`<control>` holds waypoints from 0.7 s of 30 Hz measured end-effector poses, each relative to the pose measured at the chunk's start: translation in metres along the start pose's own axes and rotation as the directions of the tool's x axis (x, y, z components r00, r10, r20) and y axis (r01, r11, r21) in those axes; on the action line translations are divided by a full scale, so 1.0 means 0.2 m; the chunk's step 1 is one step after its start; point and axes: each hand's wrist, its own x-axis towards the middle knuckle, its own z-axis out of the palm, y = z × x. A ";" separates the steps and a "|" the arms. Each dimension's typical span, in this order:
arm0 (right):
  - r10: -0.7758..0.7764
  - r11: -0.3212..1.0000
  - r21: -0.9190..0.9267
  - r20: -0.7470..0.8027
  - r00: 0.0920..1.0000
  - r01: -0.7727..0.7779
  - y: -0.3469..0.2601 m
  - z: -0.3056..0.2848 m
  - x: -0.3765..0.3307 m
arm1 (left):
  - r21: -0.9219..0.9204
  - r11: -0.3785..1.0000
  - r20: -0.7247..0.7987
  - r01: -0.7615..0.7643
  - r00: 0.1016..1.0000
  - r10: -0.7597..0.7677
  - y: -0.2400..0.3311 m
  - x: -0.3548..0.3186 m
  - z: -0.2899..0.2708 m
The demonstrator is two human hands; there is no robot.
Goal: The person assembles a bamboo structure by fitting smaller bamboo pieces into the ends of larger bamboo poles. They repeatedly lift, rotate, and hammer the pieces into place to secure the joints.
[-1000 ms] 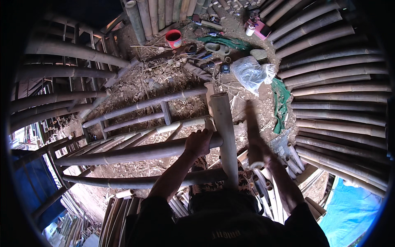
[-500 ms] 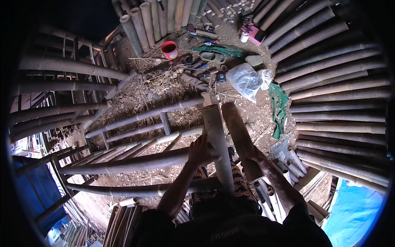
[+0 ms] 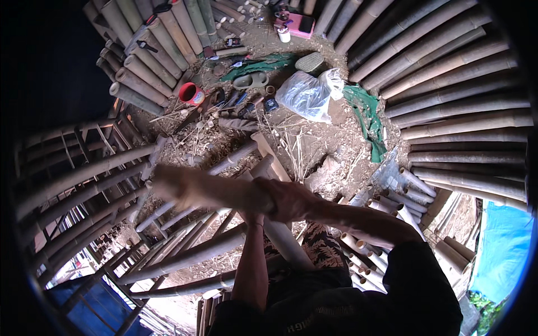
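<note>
The pale pole (image 3: 207,190) no longer stands upright in front of the person as it did half a second ago: it now lies nearly level and blurred, its free end swung out to the left over the bamboo frame (image 3: 185,257). Judging by that, it is being turned or shifted, not set in place. The right hand (image 3: 288,199) is closed around the pole's near end. The left hand (image 3: 252,210) sits mostly hidden just below that grip, apparently touching the pole; how far it is closed cannot be told. Beyond the pole, on the dirt, lie a red cup (image 3: 191,93) and a clear plastic bag (image 3: 308,94).
</note>
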 end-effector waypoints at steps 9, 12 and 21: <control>0.267 0.959 -0.190 0.347 0.899 -0.211 0.17 -0.01 0.11 | 0.192 0.974 0.051 -0.121 0.992 0.114 -0.07 0.06 0.04; 0.103 0.994 -0.007 0.244 0.964 -0.105 -0.01 -0.06 0.12 | 0.088 0.993 0.000 -0.084 0.996 0.084 -0.34 -0.03 0.03; 0.170 0.983 -0.108 0.265 0.949 -0.146 0.14 -0.06 0.15 | 0.030 0.997 0.055 -0.071 0.996 0.069 0.00 0.02 0.00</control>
